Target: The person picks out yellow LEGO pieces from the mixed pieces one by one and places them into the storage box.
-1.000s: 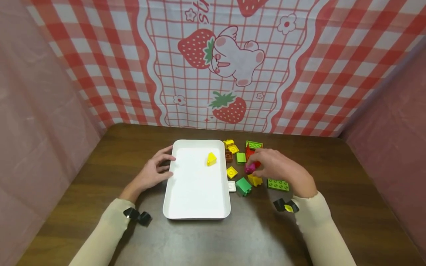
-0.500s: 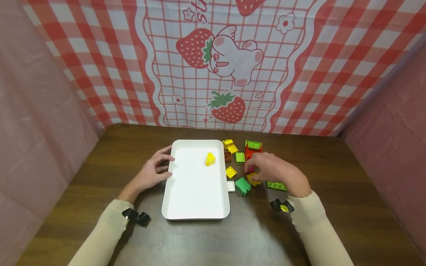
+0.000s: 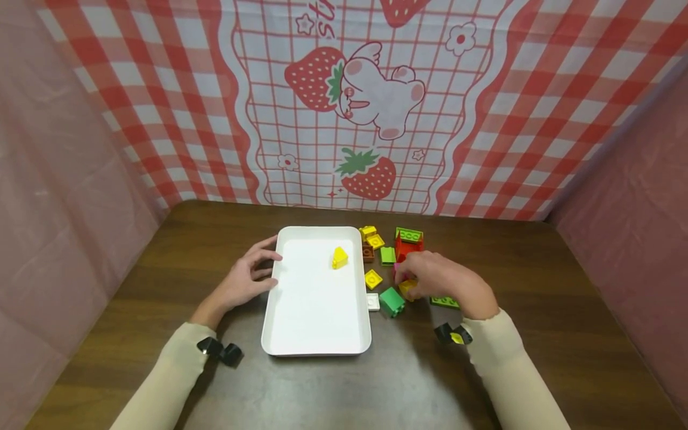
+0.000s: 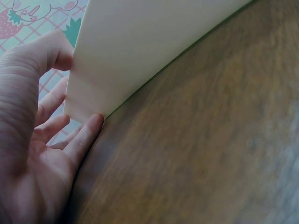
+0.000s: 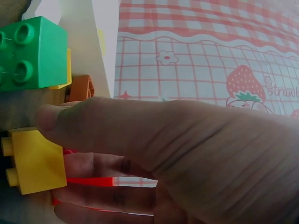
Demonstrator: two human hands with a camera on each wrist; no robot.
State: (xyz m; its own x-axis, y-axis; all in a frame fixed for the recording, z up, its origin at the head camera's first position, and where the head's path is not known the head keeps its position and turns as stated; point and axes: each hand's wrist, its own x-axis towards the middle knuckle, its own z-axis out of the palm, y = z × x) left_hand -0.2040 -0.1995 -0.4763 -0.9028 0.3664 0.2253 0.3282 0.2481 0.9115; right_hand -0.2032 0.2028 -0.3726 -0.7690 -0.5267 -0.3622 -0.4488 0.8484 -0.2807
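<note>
My left hand (image 3: 252,275) rests at the left side of a white tray (image 3: 269,322), its fingertips at the rim. In the left wrist view the fingers (image 4: 84,140) lie relaxed against the tray's outer wall. A yellow slope brick (image 3: 340,258) lies inside the tray. To the tray's right, my right hand (image 3: 441,278) pinches a yellow brick (image 5: 39,161) between thumb and fingers, low over the table. A magenta brick (image 3: 398,270) shows partly beside its fingertips. A red piece (image 3: 409,248) sits just beyond, and a green brick (image 3: 392,302) stands to the left of the thumb.
Along the tray's right side lie yellow bricks (image 3: 373,279), a brown brick (image 3: 368,253), a white brick (image 3: 373,301) and a light green brick (image 3: 387,256). A light green plate (image 3: 445,302) is partly hidden by the right hand. A patterned cloth (image 3: 371,107) hangs behind the table.
My right hand has shifted slightly left and toward me, from over the magenta brick onto the yellow brick. The left hand and the tray keep their place.
</note>
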